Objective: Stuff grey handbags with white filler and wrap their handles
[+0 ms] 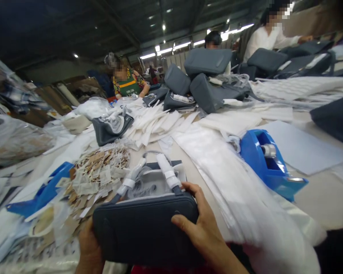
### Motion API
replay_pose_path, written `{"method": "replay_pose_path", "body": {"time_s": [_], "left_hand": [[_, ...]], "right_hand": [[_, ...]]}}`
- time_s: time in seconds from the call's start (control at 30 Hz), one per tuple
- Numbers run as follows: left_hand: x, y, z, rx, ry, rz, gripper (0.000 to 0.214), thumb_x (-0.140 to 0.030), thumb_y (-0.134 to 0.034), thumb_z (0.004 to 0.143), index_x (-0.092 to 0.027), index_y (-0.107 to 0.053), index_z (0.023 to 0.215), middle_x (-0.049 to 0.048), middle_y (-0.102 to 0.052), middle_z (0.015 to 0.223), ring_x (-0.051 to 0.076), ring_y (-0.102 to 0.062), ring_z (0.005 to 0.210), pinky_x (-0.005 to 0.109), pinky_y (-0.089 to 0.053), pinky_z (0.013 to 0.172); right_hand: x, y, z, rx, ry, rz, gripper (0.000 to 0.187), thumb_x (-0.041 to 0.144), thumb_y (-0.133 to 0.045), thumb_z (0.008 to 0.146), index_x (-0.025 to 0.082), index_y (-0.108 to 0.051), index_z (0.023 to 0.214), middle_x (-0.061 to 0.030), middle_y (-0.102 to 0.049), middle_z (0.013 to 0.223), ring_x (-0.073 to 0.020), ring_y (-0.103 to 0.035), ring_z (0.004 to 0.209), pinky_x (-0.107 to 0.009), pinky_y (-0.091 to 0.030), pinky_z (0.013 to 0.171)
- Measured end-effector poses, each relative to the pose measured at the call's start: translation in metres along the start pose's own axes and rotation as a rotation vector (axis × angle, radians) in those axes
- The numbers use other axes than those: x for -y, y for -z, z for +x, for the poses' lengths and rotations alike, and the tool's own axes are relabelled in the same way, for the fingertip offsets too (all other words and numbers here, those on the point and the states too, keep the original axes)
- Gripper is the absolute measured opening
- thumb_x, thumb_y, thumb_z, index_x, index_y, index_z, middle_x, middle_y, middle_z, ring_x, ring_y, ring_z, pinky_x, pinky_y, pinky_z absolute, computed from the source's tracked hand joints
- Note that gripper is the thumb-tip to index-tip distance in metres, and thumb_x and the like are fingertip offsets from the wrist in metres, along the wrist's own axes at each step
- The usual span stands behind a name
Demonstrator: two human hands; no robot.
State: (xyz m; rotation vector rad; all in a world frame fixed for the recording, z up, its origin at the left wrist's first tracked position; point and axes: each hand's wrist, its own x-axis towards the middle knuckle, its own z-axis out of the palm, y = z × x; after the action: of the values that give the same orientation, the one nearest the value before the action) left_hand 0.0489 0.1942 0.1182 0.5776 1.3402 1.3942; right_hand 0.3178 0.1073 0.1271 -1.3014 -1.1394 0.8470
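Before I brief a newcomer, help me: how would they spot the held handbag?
Find the worktable; at its near edge is a dark blue-grey handbag, its white-wrapped handles raised. Unlike the bags piled behind, it is held between the wearer's left hand and right hand.

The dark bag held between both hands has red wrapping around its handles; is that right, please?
Not red: the head view shows white wrapping around the handles of the dark bag held between the left hand and the right hand.
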Motion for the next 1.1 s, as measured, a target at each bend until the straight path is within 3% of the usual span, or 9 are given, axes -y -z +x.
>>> {"method": "replay_pose_path", "body": {"time_s": [0.1,0.2,0.27,0.47,0.63,0.73,0.9,1.1], "left_hand": [[0.004,0.012,-0.002,0.028,-0.096,-0.055,0.041,-0.050,-0.068,0.064,-0.018,-0.070,0.089,0.0032,-0.074,0.080,0.028,-0.068,0.087,0.039,-0.057,0.080],[0.002,0.021,-0.003,0.248,-0.016,-0.032,0.062,-0.059,-0.074,0.059,-0.018,-0.066,0.104,0.0063,-0.073,0.085,0.029,-0.067,0.085,0.038,-0.056,0.074],[-0.004,0.023,-0.002,0.362,-0.013,0.059,0.067,-0.055,-0.079,0.056,-0.019,-0.063,0.110,0.0056,-0.071,0.087,0.027,-0.067,0.081,0.033,-0.055,0.069],[-0.024,0.018,-0.002,0.492,-0.031,0.282,0.033,-0.043,-0.074,0.069,-0.017,-0.061,0.086,-0.0016,-0.059,0.072,0.013,-0.056,0.066,0.021,-0.044,0.060],[-0.016,0.015,-0.002,0.445,0.057,0.283,0.032,-0.042,-0.073,0.070,-0.016,-0.061,0.085,-0.0013,-0.059,0.074,0.014,-0.056,0.066,0.022,-0.045,0.060],[-0.007,0.016,-0.001,0.402,0.071,0.287,0.034,-0.043,-0.073,0.070,-0.017,-0.060,0.087,-0.0009,-0.060,0.076,0.015,-0.057,0.068,0.024,-0.046,0.062],[0.002,0.018,0.001,0.363,-0.030,0.388,0.033,-0.047,-0.069,0.073,-0.018,-0.057,0.085,-0.0025,-0.056,0.075,0.015,-0.055,0.070,0.023,-0.045,0.063],[-0.004,0.011,-0.009,0.363,-0.223,0.549,0.031,-0.048,-0.064,0.077,-0.021,-0.050,0.081,-0.0054,-0.048,0.068,0.012,-0.045,0.061,0.021,-0.038,0.055]], "right_hand": [[-0.007,-0.001,0.001,-0.021,0.028,-0.061,0.064,0.032,-0.070,0.072,0.027,-0.042,0.130,-0.0036,-0.056,0.125,-0.0227,-0.053,0.115,-0.032,-0.044,0.096],[-0.008,0.001,0.005,-0.029,0.005,-0.113,0.065,0.038,-0.070,0.073,0.028,-0.043,0.131,-0.0041,-0.059,0.120,-0.0238,-0.056,0.113,-0.033,-0.045,0.093],[-0.003,0.000,0.009,-0.041,-0.044,-0.146,0.066,0.042,-0.071,0.072,0.029,-0.044,0.130,-0.0040,-0.060,0.116,-0.0245,-0.058,0.109,-0.034,-0.047,0.090],[0.027,-0.015,0.011,-0.096,-0.199,-0.160,0.062,0.046,-0.068,0.073,0.029,-0.047,0.129,-0.0019,-0.061,0.105,-0.0209,-0.062,0.089,-0.030,-0.050,0.074],[0.025,-0.017,0.012,-0.050,-0.248,-0.103,0.063,0.048,-0.069,0.073,0.028,-0.046,0.129,0.0002,-0.060,0.089,-0.0174,-0.061,0.069,-0.026,-0.050,0.059],[0.014,-0.016,0.012,-0.034,-0.246,-0.072,0.063,0.047,-0.070,0.073,0.028,-0.045,0.128,0.0001,-0.061,0.089,-0.0174,-0.061,0.070,-0.025,-0.051,0.057],[-0.002,-0.017,0.010,-0.067,-0.242,-0.112,0.056,0.047,-0.068,0.075,0.028,-0.048,0.124,-0.0023,-0.062,0.104,-0.0180,-0.062,0.078,-0.026,-0.051,0.063],[-0.021,-0.018,0.006,-0.090,-0.174,-0.131,0.044,0.045,-0.066,0.079,0.027,-0.053,0.116,-0.0029,-0.061,0.107,-0.0198,-0.060,0.089,-0.029,-0.049,0.073]]}}
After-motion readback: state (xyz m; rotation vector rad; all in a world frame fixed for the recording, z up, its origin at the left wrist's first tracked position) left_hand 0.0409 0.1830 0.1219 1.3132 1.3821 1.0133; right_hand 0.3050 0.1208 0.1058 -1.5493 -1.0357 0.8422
